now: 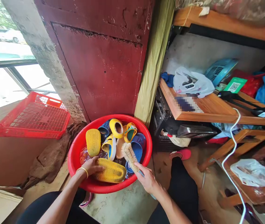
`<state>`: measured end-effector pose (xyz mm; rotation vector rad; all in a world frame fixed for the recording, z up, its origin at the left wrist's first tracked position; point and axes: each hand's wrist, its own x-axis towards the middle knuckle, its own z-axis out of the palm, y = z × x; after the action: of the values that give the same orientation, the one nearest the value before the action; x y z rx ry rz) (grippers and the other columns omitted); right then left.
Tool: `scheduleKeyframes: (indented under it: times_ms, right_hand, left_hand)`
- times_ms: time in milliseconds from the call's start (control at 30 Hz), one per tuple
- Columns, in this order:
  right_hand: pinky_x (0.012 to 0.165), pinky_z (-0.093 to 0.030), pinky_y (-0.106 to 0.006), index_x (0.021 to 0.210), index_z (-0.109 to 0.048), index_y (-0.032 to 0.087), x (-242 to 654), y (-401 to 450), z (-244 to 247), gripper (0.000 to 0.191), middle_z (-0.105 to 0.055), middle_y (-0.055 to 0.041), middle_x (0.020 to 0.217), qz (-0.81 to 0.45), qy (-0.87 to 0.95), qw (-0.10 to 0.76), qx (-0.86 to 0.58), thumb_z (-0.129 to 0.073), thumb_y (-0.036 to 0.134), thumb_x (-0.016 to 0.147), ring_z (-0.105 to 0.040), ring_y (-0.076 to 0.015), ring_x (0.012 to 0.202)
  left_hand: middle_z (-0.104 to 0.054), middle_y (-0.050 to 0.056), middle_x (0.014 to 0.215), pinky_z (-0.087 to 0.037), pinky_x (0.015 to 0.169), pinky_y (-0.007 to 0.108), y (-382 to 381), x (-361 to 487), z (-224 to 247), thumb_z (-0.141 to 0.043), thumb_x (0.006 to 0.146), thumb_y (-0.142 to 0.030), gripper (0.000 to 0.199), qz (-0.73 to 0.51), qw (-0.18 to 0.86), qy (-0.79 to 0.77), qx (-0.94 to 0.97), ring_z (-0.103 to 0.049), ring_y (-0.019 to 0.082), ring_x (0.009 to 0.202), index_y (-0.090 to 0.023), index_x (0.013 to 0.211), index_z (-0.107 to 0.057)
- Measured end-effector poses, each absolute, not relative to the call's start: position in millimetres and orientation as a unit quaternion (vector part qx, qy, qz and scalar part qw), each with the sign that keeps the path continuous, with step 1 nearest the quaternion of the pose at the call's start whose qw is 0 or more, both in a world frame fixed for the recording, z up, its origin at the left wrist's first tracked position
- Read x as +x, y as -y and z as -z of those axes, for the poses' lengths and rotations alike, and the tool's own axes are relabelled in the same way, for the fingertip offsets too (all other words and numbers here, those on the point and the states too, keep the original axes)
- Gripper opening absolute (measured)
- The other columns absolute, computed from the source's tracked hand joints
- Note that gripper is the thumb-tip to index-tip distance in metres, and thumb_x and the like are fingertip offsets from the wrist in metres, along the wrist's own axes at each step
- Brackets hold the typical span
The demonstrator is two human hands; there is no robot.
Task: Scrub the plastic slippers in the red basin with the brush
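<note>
Head view: red basin (pixel 71 161) of slippers (pixel 111 170), brown rag (pixel 49 158) and red crate (pixel 35 119) beside.

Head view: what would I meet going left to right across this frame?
Red plastic mesh crate, crumpled brown cloth, round red plastic basin of rubber slippers, black trouser leg, whitish plastic bag.

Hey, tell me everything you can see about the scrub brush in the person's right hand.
The scrub brush has a long, narrow head of dense, pale tan bristles that look natural. The right hand grips it and hides most of the handle. It tilts with the bristle end pointing up and away from the person, over a round red plastic basin. Its head lies above a blue slipper, but whether they touch cannot be told.
</note>
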<state>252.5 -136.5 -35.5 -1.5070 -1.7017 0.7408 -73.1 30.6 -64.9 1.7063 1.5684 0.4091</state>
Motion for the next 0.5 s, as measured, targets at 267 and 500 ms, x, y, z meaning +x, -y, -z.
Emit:
scheduleKeyframes:
  times_ms: [267, 500]
  right_hand:
    - [0.102, -0.051, -0.041, 0.146, -0.052, 0.027, 240.6, 134.7, 27.1, 0.051, -0.070, -0.0090, 0.128, -0.180, 0.732, 0.223, -0.618, -0.049, 0.026, 0.095, -0.067, -0.0245, 0.115]
    - [0.087, -0.056, -0.040, 0.139, -0.058, 0.029, 233.7, 131.3, 32.7, 0.045, -0.075, -0.0090, 0.104, -0.058, 0.753, 0.150, -0.638, -0.040, 0.027, 0.097, -0.072, -0.0262, 0.097]
  left_hand:
    - [-0.073, 0.005, 0.075, -0.051, 0.064, 0.031, -21.2, -52.6, 14.7, -0.087, 0.048, -0.048, 0.055, -0.435, 0.509, -0.588, 0.454, -0.070, 0.024, 0.073, -0.017, 0.089, -0.067]
    - [-0.073, 0.004, 0.074, -0.050, 0.066, 0.030, -27.2, -51.5, 24.7, -0.085, 0.050, -0.038, 0.042, -0.498, 0.529, -0.568, 0.387, -0.068, 0.021, 0.071, -0.017, 0.083, -0.071]
